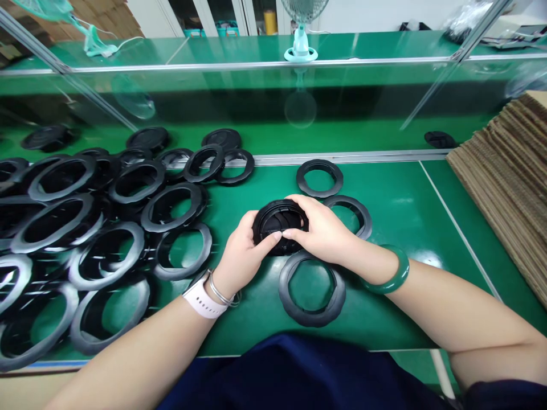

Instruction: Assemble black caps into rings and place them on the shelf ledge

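Both my hands grip one round black plastic part (276, 223) over the green table (401, 205). My left hand (243, 253) holds its near left side, thumb pressed on top. My right hand (320, 228) wraps over its right and far rim, fingers curled. A black ring (311, 312) lies flat just below the held part. Two more rings lie beyond my right hand, one (359, 213) partly hidden by it and one (319, 178) farther back. I wear a white watch and a bangle on the left wrist, a green bangle on the right.
A big heap of black rings (85, 239) covers the table's left side. A stack of brown cardboard sheets (508, 176) stands at the right. A glass partition (273, 102) runs behind, with a small teal fan (301, 34) and black lids (147, 138) beyond it.
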A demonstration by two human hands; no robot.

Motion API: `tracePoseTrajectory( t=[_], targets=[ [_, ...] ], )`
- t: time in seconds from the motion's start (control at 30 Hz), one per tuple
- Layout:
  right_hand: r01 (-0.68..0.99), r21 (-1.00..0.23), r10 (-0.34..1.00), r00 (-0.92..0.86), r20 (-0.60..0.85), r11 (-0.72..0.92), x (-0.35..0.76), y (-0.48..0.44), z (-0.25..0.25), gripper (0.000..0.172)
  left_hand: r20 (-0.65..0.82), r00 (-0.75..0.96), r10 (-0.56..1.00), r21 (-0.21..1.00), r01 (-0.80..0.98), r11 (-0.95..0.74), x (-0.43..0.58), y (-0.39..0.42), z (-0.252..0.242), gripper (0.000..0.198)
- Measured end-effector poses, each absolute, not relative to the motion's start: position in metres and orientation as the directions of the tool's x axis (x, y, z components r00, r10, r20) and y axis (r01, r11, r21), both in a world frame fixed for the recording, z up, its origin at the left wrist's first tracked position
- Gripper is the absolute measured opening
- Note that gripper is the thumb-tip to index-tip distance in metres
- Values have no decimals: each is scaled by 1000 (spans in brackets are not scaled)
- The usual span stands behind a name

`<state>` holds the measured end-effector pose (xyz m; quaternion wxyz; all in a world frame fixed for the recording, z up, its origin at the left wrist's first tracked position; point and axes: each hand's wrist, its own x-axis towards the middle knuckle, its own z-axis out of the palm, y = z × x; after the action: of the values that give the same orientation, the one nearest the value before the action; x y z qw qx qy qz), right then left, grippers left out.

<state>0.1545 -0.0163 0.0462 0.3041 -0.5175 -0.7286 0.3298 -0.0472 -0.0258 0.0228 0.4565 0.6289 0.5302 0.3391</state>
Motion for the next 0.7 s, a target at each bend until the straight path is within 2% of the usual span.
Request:
tracePoseTrajectory(
  t=[0.17, 0.43, 0.7],
  targets=[
    [604, -754, 961, -239, 139, 259, 151, -21, 46, 45, -29, 181, 983, 932, 361, -40, -44, -31, 26, 38],
    [677, -704, 974, -200, 107, 216, 150, -23, 50, 41, -5, 168, 986, 924, 377, -60, -42, -35, 28, 35],
    [677, -708, 975, -208, 78, 201, 151, -22, 52, 36, 28, 149, 988, 908, 410, -88, -42, -36, 29, 33]
  ],
)
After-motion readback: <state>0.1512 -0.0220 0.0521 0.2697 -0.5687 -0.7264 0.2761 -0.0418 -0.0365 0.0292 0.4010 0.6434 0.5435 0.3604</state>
